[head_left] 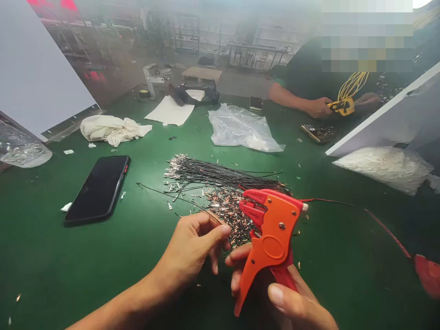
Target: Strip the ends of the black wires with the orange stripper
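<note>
My right hand [292,298] is wrapped round the handles of an orange and red wire stripper [273,247], its red jaws facing left. Just left of it, my left hand [195,243] pinches a thin black wire [172,195] between thumb and forefinger. The wire's far part runs up and left above the table; its near end is hard to make out. Behind both hands lies a bundle of black wires [220,172] with metal terminals at the left ends. In front of the bundle is a heap of copper and black wire scraps [233,213], partly hidden by the stripper.
A black phone [98,190] lies at left, near a white cloth [113,129]. A clear plastic bag [242,126] and paper [170,111] lie farther back. Across the green table [103,270], a person's hand [319,107] holds a yellow tool. A filled bag [387,169] sits at right.
</note>
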A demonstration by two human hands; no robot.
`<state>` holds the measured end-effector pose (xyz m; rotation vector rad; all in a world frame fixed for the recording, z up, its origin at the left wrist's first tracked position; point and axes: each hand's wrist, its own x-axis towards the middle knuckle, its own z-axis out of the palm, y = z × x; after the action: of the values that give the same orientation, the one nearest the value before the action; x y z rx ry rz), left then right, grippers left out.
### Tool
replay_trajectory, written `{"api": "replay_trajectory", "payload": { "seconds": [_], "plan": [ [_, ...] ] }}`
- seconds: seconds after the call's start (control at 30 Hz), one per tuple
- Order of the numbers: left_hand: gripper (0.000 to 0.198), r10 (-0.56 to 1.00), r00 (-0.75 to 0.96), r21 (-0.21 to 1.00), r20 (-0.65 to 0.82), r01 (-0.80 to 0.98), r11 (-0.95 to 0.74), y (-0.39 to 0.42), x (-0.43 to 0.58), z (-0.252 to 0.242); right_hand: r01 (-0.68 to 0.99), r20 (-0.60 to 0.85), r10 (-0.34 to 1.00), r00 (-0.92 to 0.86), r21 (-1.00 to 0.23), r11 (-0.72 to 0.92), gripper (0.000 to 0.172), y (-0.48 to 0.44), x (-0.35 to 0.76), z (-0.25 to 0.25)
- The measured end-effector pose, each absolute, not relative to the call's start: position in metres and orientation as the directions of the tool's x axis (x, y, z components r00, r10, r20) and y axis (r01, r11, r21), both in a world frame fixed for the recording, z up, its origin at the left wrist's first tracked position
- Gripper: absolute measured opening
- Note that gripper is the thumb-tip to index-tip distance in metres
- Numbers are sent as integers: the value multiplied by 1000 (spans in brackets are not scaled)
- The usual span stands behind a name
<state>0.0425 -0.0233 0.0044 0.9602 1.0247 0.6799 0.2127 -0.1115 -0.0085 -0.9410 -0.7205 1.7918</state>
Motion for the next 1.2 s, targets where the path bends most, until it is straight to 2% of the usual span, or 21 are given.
{"api": "replay_trajectory", "payload": {
  "seconds": [0.3,0.63,0.97,1.2],
  "plan": [
    [27,852,338,895,-401,-54,443,-30,49,8,-490,-399,910,-116,-773,-402,32,-115,212,-10],
    [26,880,276,909,-387,-44,414,-35,55,-2,-571,-451,889,-81,-710,-412,30,-117,209,-11],
    [29,882,272,915,-386,-13,404,-37,59,-4,-603,-428,896,-116,-687,-406,24,-116,207,-15],
    [31,877,283,912,-387,-19,409,-38,59,-4,-625,-456,885,-95,-664,-410,26,-116,205,-11]
  ]
}}
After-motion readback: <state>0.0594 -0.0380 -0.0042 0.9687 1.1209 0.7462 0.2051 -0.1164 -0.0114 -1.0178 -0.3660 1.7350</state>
